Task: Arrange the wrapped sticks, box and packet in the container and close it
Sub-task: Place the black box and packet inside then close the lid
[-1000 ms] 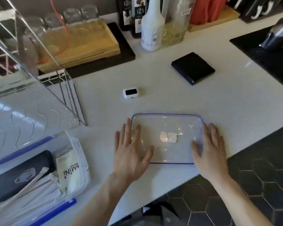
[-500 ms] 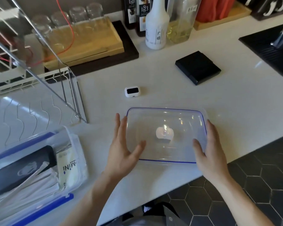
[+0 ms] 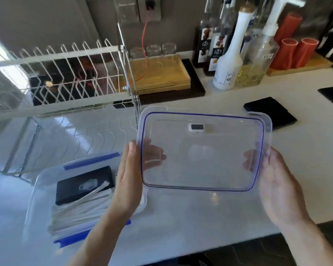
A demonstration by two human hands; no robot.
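A clear lid (image 3: 200,150) with a blue seal line is held up above the white counter. My left hand (image 3: 129,177) grips its left edge, fingers showing through the plastic from underneath. My right hand (image 3: 277,185) grips its right edge the same way. To the lower left stands the clear container (image 3: 37,189) with blue clips. Inside it lie a black box (image 3: 85,185) and several white wrapped sticks (image 3: 79,208). My left wrist hides the container's right part, and the packet is not visible.
A wire dish rack (image 3: 65,79) stands at the back left on a white drain tray. A small white device (image 3: 195,127) shows through the lid. A black square pad (image 3: 271,112) lies at right. Bottles (image 3: 229,60), upturned glasses on a wooden tray and red cups line the back.
Both hands have closed on the lid's short edges and lifted it off the counter, carrying it up and slightly left. The view has tilted upward.
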